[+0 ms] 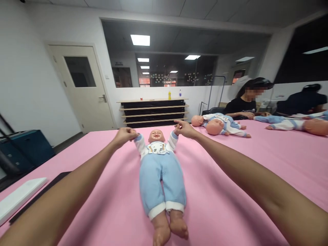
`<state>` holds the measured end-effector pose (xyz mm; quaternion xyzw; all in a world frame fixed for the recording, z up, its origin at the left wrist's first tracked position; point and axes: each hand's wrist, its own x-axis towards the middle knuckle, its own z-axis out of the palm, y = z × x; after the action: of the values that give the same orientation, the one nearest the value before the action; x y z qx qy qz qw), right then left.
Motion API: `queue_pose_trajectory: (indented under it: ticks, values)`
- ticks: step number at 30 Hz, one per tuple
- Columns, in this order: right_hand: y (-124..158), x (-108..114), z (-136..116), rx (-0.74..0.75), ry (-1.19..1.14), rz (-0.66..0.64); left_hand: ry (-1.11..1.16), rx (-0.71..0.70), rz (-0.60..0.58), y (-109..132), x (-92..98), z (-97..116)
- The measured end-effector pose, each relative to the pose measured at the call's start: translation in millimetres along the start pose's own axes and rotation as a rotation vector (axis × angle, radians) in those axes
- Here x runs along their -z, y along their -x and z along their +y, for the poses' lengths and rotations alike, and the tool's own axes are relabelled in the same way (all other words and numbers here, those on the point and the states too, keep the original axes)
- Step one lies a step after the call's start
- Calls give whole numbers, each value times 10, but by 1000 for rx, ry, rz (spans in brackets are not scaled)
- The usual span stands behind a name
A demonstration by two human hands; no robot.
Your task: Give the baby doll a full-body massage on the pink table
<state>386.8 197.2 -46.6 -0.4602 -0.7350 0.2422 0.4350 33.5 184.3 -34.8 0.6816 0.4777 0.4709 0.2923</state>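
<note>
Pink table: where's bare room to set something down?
Bare pink cloth lies between the blue-trousered plastic baby doll and both forearms, and right of the right one. Crowded: far right, with similar dolls; near left, with a flat white slab.

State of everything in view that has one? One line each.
left hand: closed on one of the baby doll's hands
right hand: pinching the doll's other hand
baby doll: on its back, arms raised, legs toward the camera
two dolls at right: lying down, close together
door: shut
yellow bottle: upright on the shelf unit
pink tablecloth: spread out
</note>
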Motion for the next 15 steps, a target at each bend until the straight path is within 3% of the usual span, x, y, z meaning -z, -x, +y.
queue_pose_trajectory:
  ticks: [4,8,12,15]
  values:
    - [106,-700,-177,178,92,89,-61,-17,-34,-201,-533,17]
    - [451,-1258,-82,342,233,131,-107,-36,-120,-199,-876,-173]
    - [687,-1445,87,328,353,182,-122,-19,-246,-26,-954,-362]
    - [710,-1429,103,292,468,168,-143,-35,-248,81,-972,-408]
